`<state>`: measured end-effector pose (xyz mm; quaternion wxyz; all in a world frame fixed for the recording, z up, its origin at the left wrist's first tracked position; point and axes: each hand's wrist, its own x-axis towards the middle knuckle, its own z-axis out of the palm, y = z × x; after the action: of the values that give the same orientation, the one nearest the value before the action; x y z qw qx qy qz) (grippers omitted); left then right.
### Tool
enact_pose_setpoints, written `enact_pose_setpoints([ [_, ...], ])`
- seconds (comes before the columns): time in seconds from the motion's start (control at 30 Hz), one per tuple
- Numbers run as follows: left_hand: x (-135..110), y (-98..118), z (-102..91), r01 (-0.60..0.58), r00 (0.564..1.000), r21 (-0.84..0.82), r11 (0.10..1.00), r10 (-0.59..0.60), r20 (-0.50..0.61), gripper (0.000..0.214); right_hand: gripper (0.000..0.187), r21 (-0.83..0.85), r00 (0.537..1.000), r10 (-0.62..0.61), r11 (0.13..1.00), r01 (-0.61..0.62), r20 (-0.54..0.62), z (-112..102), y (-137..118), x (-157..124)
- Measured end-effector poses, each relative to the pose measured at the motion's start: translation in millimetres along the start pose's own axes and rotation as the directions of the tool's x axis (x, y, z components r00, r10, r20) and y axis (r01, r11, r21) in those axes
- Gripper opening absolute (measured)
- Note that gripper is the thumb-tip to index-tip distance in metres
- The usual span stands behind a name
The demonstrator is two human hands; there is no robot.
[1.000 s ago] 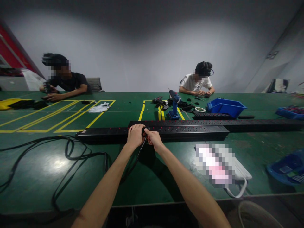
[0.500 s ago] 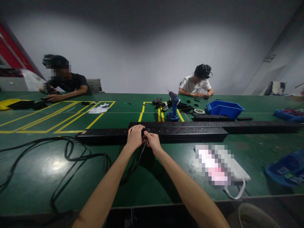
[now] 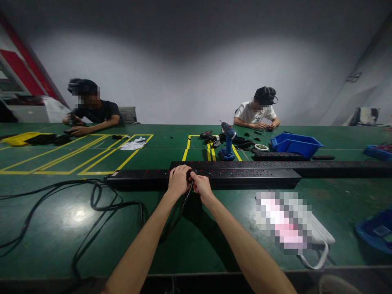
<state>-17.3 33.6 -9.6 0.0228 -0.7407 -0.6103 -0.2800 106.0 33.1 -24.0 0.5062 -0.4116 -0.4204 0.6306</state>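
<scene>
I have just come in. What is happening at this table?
The right hand holds a black plug with its cord at the front strip; the left hand lies on the strip beside the plug. The hands hide whether the plug sits fully in a socket. A second strip lies behind, and past it a drill stands upright on the green table.

Blk strips w/ red dots on a grn desk [image 3: 168, 152]

The desk is dark grn w/ yel lines [image 3: 96, 173] in box shapes. Front strip [image 3: 254, 180] is blk w/ tiny red dots, back strip [image 3: 337, 169] too. Cord [image 3: 142, 210] is shiny blk. Drill [image 3: 228, 141] is blue & blk, big bin [image 3: 295, 143] all blue. Tray [image 3: 18, 139] on far L: yel. One shirt [image 3: 107, 111] is blk, other shirt [image 3: 245, 112] wht. Wall [image 3: 168, 81] = gray.
</scene>
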Motion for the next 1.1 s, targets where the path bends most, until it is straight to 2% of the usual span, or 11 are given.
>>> enact_pose_setpoints([
  [0.17, -1, 0, -0.2, -0.003, 1.000, 0.005, 1.000, 0.003, -0.013, 0.044, 0.043, -0.052, 0.998, -0.059, 0.997, 0.059, 0.014, -2, 6, -2],
  [0.4, 1, -3, 4.3, -0.001, 1.000, 0.000, 1.000, 0.001, -0.015, 0.044, 0.043, 0.020, 1.000, -0.029, 0.999, 0.029, -0.001, 1, 2, 1],
  [0.6, 0, -2, 1.8, -0.016, 1.000, -0.006, 1.000, 0.016, -0.013, 0.045, 0.045, -0.011, 0.997, -0.080, 0.997, 0.080, -0.002, 1, 6, -3],
  [0.83, 1, -4, 7.1, -0.004, 1.000, 0.013, 1.000, 0.005, -0.028, 0.044, 0.049, -0.003, 0.997, -0.075, 0.997, 0.075, -0.029, 3, 6, 3],
  [1.1, 0, -1, 2.6, 0.002, 1.000, -0.007, 1.000, -0.002, -0.016, 0.042, 0.044, -0.044, 0.991, -0.126, 0.991, 0.124, -0.038, 6, 7, -11],
])
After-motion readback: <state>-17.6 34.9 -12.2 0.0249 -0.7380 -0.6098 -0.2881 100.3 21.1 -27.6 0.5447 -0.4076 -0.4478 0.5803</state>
